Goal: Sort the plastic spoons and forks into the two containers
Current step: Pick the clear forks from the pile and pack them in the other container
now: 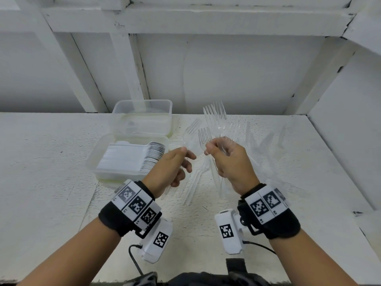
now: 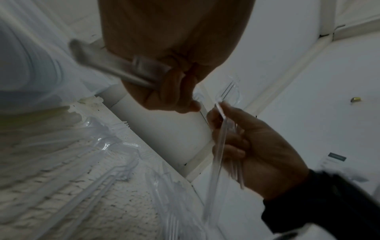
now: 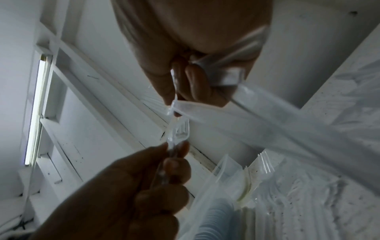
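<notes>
Both hands are raised above the white surface (image 1: pixel 51 162): a bunch of clear forks (image 1: pixel 214 120) is clutched in the right hand (image 1: pixel 231 162), one clear fork (image 1: pixel 190 133) is pinched in the left hand (image 1: pixel 171 168). A container of stacked white spoons (image 1: pixel 127 159) is seen left, with a clear container (image 1: pixel 142 116) behind it; loose cutlery (image 1: pixel 261 139) is scattered right

Both forearms reach forward, bare, each wrist wrapped in a black band. Left hand (image 1: pixel 174 164) raised, thumb up, fingers curled round a clear stem, thumb and forefinger pinching near its head. Right hand (image 1: pixel 231 162) at the same height, just beside the left, knuckles outward, fingers closed round a bundle of stems. Thumbs nearly meeting.
</notes>
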`<state>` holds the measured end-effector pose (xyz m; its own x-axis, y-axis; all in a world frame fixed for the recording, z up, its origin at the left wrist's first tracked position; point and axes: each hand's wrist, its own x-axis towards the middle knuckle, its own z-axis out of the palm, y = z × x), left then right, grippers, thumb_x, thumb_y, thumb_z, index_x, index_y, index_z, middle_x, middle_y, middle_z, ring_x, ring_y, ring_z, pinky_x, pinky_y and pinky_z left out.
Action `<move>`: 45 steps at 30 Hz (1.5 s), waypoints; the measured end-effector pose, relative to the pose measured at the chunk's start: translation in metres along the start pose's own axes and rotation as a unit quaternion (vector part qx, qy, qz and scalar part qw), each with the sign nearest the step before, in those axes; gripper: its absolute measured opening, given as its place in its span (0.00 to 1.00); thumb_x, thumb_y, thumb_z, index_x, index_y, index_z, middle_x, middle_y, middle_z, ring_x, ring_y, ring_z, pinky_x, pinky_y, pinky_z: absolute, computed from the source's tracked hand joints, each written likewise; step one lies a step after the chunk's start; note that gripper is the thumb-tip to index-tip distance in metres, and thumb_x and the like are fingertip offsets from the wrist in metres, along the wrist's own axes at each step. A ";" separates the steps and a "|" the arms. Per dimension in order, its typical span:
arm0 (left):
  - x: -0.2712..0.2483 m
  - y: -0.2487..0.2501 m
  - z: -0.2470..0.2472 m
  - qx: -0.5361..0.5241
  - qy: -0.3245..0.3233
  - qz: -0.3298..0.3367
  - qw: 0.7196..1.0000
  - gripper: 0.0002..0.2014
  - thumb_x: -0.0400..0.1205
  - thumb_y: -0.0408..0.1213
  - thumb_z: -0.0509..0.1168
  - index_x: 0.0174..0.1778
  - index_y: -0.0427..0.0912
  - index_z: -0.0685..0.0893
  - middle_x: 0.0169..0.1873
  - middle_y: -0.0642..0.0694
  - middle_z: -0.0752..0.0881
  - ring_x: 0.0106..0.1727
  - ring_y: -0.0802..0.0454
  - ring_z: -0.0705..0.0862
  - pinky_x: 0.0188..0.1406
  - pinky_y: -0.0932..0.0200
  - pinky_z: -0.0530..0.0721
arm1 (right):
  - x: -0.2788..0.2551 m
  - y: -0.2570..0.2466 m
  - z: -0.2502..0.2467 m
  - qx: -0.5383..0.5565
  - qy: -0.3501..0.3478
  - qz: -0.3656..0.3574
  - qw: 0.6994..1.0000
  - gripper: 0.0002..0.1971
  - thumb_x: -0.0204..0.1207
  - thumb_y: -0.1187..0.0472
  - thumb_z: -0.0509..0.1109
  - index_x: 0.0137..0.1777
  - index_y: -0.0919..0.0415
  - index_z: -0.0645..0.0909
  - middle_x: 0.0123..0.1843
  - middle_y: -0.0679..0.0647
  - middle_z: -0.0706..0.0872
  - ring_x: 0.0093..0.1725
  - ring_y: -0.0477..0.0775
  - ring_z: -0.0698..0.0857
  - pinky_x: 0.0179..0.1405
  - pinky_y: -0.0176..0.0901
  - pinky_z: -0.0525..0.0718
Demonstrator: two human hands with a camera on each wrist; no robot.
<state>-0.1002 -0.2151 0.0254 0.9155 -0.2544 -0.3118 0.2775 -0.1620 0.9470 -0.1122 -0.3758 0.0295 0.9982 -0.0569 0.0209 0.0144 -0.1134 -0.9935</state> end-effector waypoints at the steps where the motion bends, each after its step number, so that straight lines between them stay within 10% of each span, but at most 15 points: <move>1: 0.000 -0.002 0.001 0.011 0.006 0.012 1.000 0.16 0.88 0.45 0.48 0.50 0.44 0.81 0.30 0.48 0.78 0.21 0.57 0.69 0.18 0.65 0.64 | 0.000 -0.002 0.001 0.024 -0.002 0.008 1.000 0.04 0.79 0.61 0.67 0.44 0.54 0.80 0.38 0.48 0.84 0.19 0.37 0.73 0.20 0.23 0.68; 8: 0.009 -0.011 0.010 0.081 0.054 0.076 0.992 0.12 0.88 0.40 0.50 0.56 0.44 0.79 0.34 0.50 0.84 0.22 0.62 0.75 0.21 0.64 0.71 | 0.006 0.001 0.014 0.118 0.019 0.085 0.989 0.24 0.80 0.64 0.65 0.76 0.57 0.66 0.34 0.53 0.80 0.17 0.39 0.64 0.16 0.31 0.64; 14: 0.012 -0.013 0.009 0.080 0.043 0.085 0.992 0.11 0.88 0.39 0.49 0.53 0.41 0.77 0.39 0.50 0.87 0.27 0.57 0.80 0.24 0.62 0.74 | 0.012 0.004 0.018 0.129 0.025 0.141 0.981 0.12 0.81 0.63 0.65 0.60 0.68 0.79 0.35 0.53 0.81 0.15 0.39 0.65 0.14 0.31 0.65; 19: 0.017 -0.019 0.008 0.230 0.074 0.140 0.960 0.12 0.88 0.37 0.50 0.54 0.38 0.77 0.49 0.47 0.84 0.50 0.49 0.86 0.48 0.55 0.80 | 0.012 0.003 0.021 0.118 0.045 0.134 0.983 0.04 0.81 0.63 0.65 0.46 0.63 0.79 0.33 0.53 0.81 0.15 0.40 0.65 0.13 0.31 0.66; 25: 0.018 -0.025 0.010 0.331 0.085 0.179 0.923 0.16 0.86 0.30 0.49 0.69 0.34 0.71 0.47 0.46 0.81 0.45 0.54 0.80 0.38 0.69 0.72 | 0.015 -0.001 0.024 0.186 0.084 0.140 0.969 0.05 0.80 0.65 0.65 0.42 0.63 0.78 0.31 0.53 0.80 0.15 0.41 0.64 0.14 0.32 0.64; 36: 0.021 -0.014 0.011 0.206 0.118 0.146 0.960 0.14 0.87 0.46 0.51 0.46 0.40 0.74 0.33 0.54 0.74 0.34 0.56 0.73 0.35 0.59 0.70 | 0.020 -0.006 0.023 0.126 0.056 0.097 0.986 0.05 0.81 0.65 0.64 0.46 0.56 0.80 0.34 0.52 0.83 0.16 0.39 0.65 0.16 0.31 0.67; 40: 0.023 -0.012 0.008 0.022 0.053 0.067 0.996 0.12 0.87 0.44 0.52 0.47 0.43 0.78 0.26 0.51 0.73 0.23 0.59 0.71 0.22 0.66 0.69 | 0.023 -0.004 0.021 0.120 0.060 0.078 0.988 0.04 0.79 0.64 0.66 0.43 0.57 0.78 0.34 0.50 0.86 0.16 0.41 0.64 0.16 0.34 0.65; 45: 0.021 -0.009 0.006 -0.060 -0.018 0.041 0.997 0.09 0.86 0.38 0.56 0.47 0.42 0.80 0.32 0.46 0.81 0.32 0.54 0.82 0.33 0.62 0.82 | 0.027 0.001 0.022 0.093 0.047 0.059 0.993 0.03 0.78 0.64 0.68 0.43 0.61 0.80 0.34 0.50 0.84 0.16 0.41 0.65 0.15 0.33 0.66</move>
<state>-0.0848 -0.2251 0.0099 0.9264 -0.2957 -0.2331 0.2364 -0.0251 0.9713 -0.0835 -0.3557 0.0267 0.9839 -0.1512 -0.0952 -0.0831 0.0845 -0.9930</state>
